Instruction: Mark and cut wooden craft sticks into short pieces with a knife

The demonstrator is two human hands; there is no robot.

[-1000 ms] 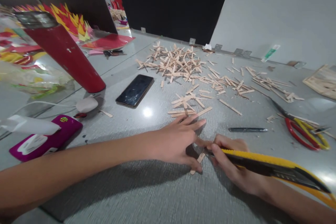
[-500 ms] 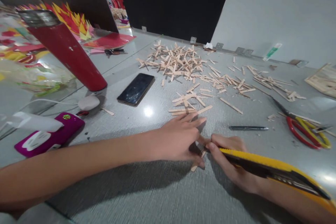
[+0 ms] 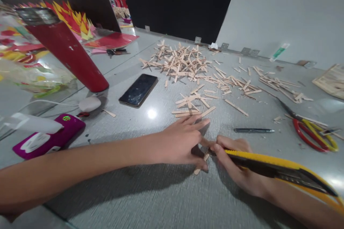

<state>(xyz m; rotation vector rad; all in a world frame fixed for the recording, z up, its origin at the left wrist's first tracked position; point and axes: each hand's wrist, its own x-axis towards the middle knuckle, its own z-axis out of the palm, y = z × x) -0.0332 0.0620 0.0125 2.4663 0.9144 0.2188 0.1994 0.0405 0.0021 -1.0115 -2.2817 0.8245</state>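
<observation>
My left hand [image 3: 185, 139] lies on the table with its fingers spread, its thumb and a fingertip pressing down a small wooden stick [image 3: 197, 170]. Closed around the front of a yellow and black cutting tool [image 3: 271, 166] is my right hand [image 3: 233, 157]. The tool's front end meets the stick beside my left fingers; the blade is hidden. Just beyond my left hand are several loose wooden sticks [image 3: 188, 112].
A heap of sticks [image 3: 180, 61] lies at the back. A phone [image 3: 138, 90], red bottle [image 3: 70, 52] and purple device [image 3: 51, 136] stand or lie left. To the right are a pen [image 3: 254, 130] and red-and-yellow-handled scissors [image 3: 311, 134].
The view has shifted very slightly. Both hands and the cutting tool remain in nearly the same place, with the stick under my left thumb tilted or moved a tiny bit.
</observation>
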